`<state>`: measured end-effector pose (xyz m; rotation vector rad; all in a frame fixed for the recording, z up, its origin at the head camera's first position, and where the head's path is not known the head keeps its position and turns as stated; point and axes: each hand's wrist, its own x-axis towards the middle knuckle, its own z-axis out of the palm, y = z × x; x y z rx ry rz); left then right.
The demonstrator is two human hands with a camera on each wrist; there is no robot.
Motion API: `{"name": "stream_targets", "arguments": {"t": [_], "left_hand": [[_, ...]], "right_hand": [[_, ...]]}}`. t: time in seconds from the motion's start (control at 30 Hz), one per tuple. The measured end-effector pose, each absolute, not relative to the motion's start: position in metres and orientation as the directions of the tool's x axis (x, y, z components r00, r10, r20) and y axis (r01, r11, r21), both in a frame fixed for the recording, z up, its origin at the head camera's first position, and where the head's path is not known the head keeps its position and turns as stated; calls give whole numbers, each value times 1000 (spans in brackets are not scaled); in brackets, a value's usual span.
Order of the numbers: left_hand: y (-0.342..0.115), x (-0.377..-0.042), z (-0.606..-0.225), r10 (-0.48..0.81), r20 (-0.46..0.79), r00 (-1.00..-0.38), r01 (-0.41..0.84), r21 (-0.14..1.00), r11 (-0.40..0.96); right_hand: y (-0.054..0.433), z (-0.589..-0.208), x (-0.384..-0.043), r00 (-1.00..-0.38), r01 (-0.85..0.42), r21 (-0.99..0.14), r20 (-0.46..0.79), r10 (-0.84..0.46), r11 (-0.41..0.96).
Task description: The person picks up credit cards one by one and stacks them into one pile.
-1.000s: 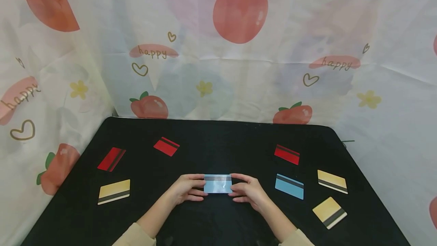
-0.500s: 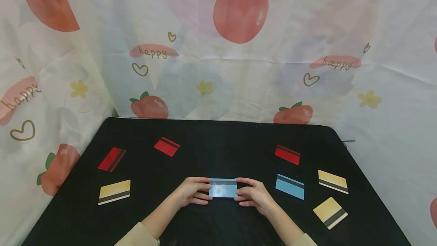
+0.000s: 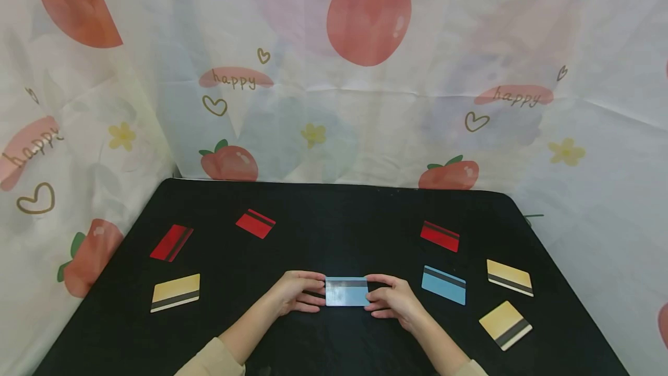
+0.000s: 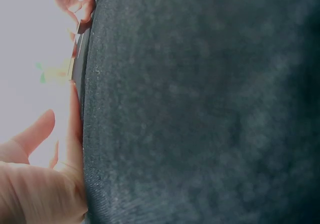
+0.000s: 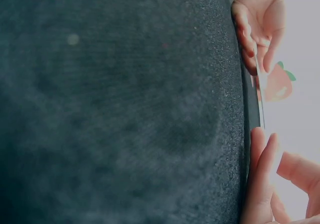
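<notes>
Dark-striped blue card [image 3: 347,293], fruit-printed pale cloth [image 3: 365,115], black tabletop [image 3: 339,225]

Pale, creased sheeting [image 3: 396,115], probably cloth, printed with red fruit [image 3: 369,22], hangs behind and beside a black table [image 3: 344,225]

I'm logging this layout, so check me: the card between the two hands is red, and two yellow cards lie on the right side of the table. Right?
Not quite: the card between the hands is blue, as the head view shows. Two yellow cards do lie on the right.
</notes>
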<state>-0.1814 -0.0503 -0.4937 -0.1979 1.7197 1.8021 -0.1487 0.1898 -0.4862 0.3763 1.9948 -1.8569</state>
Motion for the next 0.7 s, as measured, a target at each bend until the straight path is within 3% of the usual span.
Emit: {"name": "stream_targets", "arguments": {"t": [0.7], "left_hand": [[-45,-181,-494,286,-454,-844,-445,890,99]], "right_hand": [[189,-482,-150,-896,422,-890,-438,-71,171]]}}
